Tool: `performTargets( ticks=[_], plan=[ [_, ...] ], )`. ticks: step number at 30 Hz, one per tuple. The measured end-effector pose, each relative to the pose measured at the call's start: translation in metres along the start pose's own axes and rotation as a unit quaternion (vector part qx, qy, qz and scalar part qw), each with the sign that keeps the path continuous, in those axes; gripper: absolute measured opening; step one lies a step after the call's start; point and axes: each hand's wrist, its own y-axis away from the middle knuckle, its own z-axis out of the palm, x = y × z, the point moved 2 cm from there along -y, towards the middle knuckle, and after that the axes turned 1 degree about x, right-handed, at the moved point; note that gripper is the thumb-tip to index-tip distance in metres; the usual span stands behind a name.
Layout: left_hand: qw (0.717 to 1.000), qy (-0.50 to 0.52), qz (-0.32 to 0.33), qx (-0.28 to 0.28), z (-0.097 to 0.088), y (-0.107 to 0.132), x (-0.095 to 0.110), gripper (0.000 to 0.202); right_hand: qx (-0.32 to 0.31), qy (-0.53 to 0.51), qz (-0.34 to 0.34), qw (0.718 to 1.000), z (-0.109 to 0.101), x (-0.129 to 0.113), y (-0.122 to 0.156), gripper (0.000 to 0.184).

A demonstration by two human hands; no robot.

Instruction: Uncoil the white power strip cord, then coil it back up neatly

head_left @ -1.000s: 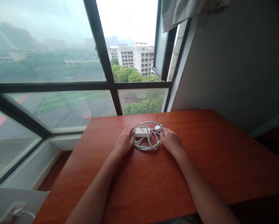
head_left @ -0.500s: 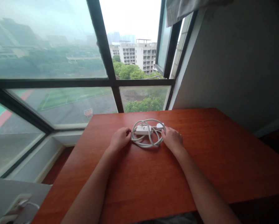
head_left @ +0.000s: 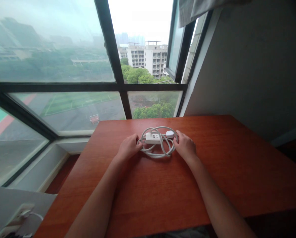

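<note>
A white power strip lies near the far side of the wooden table, inside loose loops of its pale cord. Its white plug rests at the right of the coil. My left hand grips the cord's left edge between thumb and fingers. On the opposite side my right hand pinches the cord beside the plug. Parts of the cord are hidden behind the fingers of both hands.
The reddish-brown table reaches to the windows, whose dark frame stands behind and left. A grey wall rises on the right. At the lower left, a wall socket has a white plug in it.
My left hand has closed further round the left edge of the cord. The right hand has shifted slightly right with the cord's edge, and the coil looks a little wider.
</note>
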Motion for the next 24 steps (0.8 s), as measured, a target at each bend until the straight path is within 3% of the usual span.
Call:
performTargets(
  ticks=[5, 9, 13, 16, 24],
  plan=[
    [0.993, 0.107, 0.052, -0.024, -0.005, 0.001, 0.006, 0.017, 0.072, -0.144, -0.057, 0.985, 0.002, 0.002, -0.004, 0.041],
    [0.974, 0.193, 0.106, -0.051, -0.01, 0.005, 0.019, 0.022, 0.103, -0.204, -0.103, 0.968, -0.011, -0.004, 0.0, 0.044],
    [0.966, 0.202, 0.137, -0.084, -0.014, 0.012, 0.033, 0.022, 0.12, -0.165, -0.182, 0.962, -0.028, -0.014, 0.008, 0.044],
    [0.969, 0.166, 0.16, -0.084, -0.018, 0.017, 0.043, 0.023, 0.093, -0.102, -0.222, 0.965, -0.033, -0.021, 0.012, 0.042],
    [0.96, 0.205, 0.182, -0.063, -0.02, 0.018, 0.056, 0.02, 0.084, -0.047, -0.143, 0.985, -0.03, -0.015, 0.011, 0.033]
  ],
)
